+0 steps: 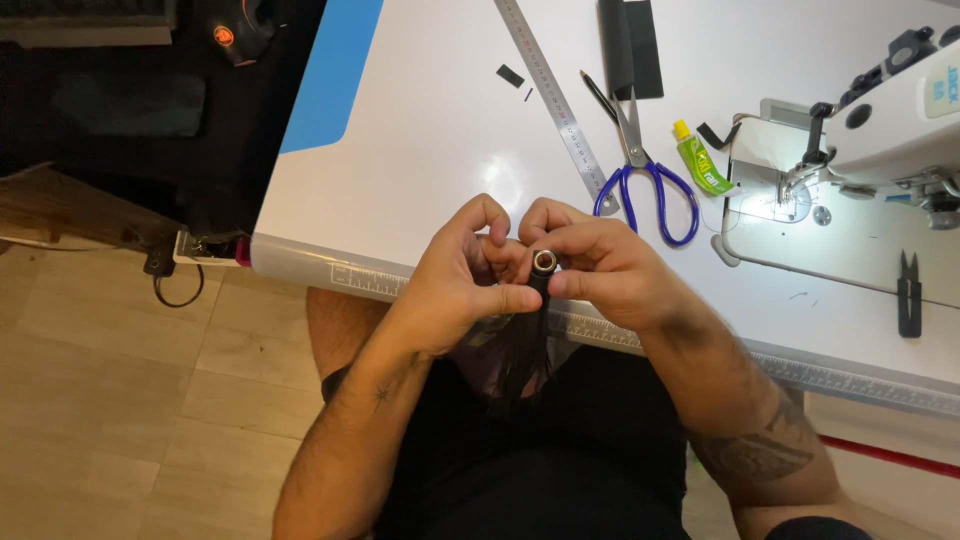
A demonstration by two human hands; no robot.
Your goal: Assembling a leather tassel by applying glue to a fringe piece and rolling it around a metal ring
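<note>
A dark fringed tassel [525, 345] with a round metal cap [544, 262] at its top is pinched between both hands, over the near edge of a white sewing table [420, 140]. My left hand [462, 275] grips the neck of the tassel with thumb and fingers. From the other side, my right hand [600, 265] holds the cap end, its fingertips touching those of the left. The fringe hangs down over my lap.
On the table lie a steel ruler [555, 100], blue-handled scissors [640, 160], a small green glue tube [702, 160], black strips of material [632, 45], small black thread snips [908, 292] and a white sewing machine [890, 120] at the right. Wooden floor lies to the left.
</note>
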